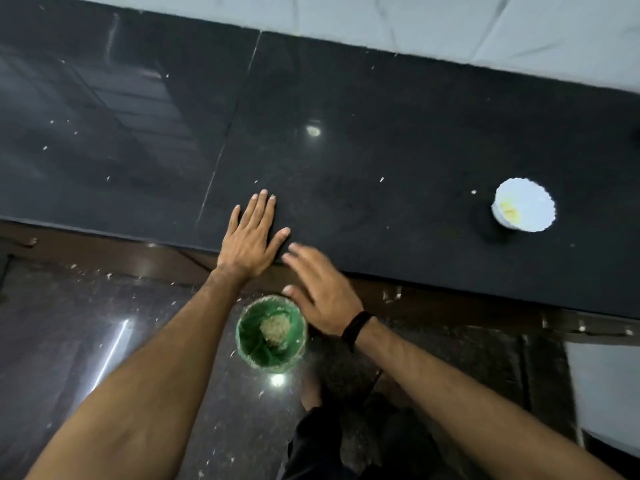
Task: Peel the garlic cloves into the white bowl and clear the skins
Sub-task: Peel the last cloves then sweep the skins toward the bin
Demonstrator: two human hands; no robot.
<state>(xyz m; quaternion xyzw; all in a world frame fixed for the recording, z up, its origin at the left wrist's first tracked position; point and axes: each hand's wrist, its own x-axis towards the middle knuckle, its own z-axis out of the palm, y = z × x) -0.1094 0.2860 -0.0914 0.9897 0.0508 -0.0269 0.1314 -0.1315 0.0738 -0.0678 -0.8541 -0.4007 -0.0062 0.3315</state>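
My left hand (250, 237) lies flat on the black counter (381, 133) near its front edge, fingers straight and spread. Beside it, my right hand (320, 292) hovers at the counter's edge with fingers extended, blurred, holding nothing; a black band sits on its wrist. Directly below the hands on the floor stands a green bin (271, 334) with a heap of pale garlic skins (275, 330) inside. The white scalloped bowl (524, 209) stands on the counter far to the right, with yellowish peeled cloves (507, 209) at its left inner side. Tiny skin flecks (382, 179) dot the counter.
A pale tiled wall (450, 22) runs behind the counter. A brown wooden front (166, 258) sits under the counter's edge. The glossy dark floor (86, 341) carries scattered skin bits. A white object (606, 393) stands at the lower right.
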